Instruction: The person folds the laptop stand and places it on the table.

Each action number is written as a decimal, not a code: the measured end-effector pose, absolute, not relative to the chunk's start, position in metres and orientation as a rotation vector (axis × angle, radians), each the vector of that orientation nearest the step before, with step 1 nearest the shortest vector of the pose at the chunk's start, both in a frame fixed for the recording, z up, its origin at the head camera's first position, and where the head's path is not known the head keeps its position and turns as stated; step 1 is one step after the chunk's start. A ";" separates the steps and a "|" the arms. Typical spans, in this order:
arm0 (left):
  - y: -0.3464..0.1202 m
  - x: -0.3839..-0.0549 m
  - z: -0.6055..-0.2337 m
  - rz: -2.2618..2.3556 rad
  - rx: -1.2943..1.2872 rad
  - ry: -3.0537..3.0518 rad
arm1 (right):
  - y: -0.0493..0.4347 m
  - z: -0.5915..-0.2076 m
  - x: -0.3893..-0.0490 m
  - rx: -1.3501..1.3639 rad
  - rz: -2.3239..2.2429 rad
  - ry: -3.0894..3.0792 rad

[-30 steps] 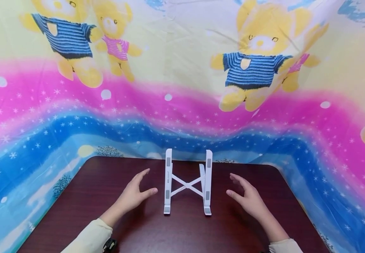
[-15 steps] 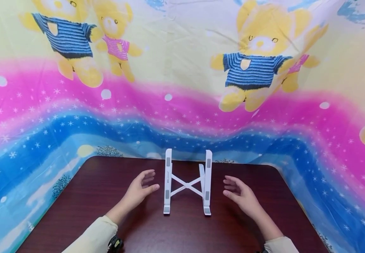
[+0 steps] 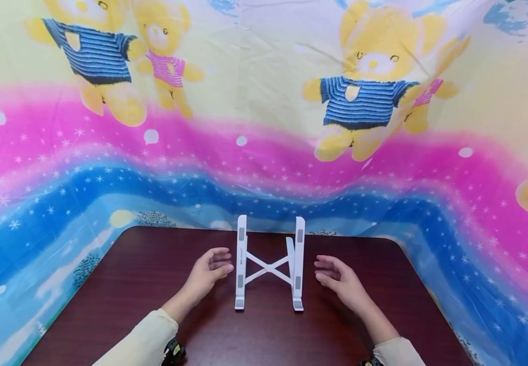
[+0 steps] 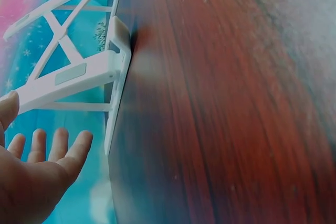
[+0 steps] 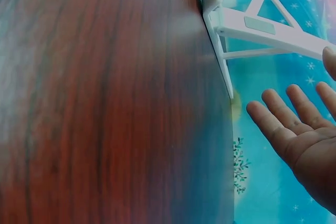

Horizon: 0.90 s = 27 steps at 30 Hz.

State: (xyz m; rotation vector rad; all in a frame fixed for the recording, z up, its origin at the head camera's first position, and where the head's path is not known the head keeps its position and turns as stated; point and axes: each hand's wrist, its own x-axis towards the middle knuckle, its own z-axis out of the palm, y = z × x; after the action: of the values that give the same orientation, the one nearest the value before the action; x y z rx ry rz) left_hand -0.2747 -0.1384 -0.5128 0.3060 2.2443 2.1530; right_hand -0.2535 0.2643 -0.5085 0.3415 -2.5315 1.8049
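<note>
A white folding laptop stand (image 3: 298, 264) stands unfolded on the dark wooden table, its two side rails joined by crossed bars, with grey pads on the rails. My left hand (image 3: 206, 272) is just left of the stand's left rail, fingers relaxed and slightly bent, nothing held. On the other side my right hand (image 3: 343, 279) hovers a bit farther from the right rail, likewise holding nothing. In the left wrist view the left hand's thumb overlaps the near rail (image 4: 71, 77). The right wrist view has the right hand's fingers (image 5: 278, 116) spread below the stand (image 5: 262, 27).
The dark reddish-brown table (image 3: 264, 335) has rounded far corners. Behind it and along both sides hangs a colourful cloth (image 3: 254, 162) printed with bears and snowflakes. Dark straps are on both wrists, below pale sleeves (image 3: 147, 338).
Both hands have moved inward toward the stand from either side, their fingers bending a little more. The stand has stayed in place, while the head view has shifted slightly.
</note>
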 end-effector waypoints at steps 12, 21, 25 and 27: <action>-0.122 -0.278 -0.521 2.196 0.282 2.190 | 0.251 -0.512 -0.259 0.308 1.945 -2.484; -0.115 -0.280 -0.522 2.232 0.210 2.133 | 0.242 -0.514 -0.261 0.293 1.985 -2.493; -0.113 -0.280 -0.522 2.238 0.186 2.145 | 0.236 -0.514 -0.262 0.308 2.015 -2.493; -0.112 -0.280 -0.523 2.239 0.175 2.145 | 0.234 -0.515 -0.262 0.289 2.025 -2.494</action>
State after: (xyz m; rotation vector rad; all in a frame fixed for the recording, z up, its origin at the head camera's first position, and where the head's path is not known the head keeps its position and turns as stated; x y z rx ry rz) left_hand -0.2803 -0.1123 -0.5228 0.1754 2.1452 2.2387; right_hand -0.2625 0.2339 -0.5154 0.2893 -2.4944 2.0249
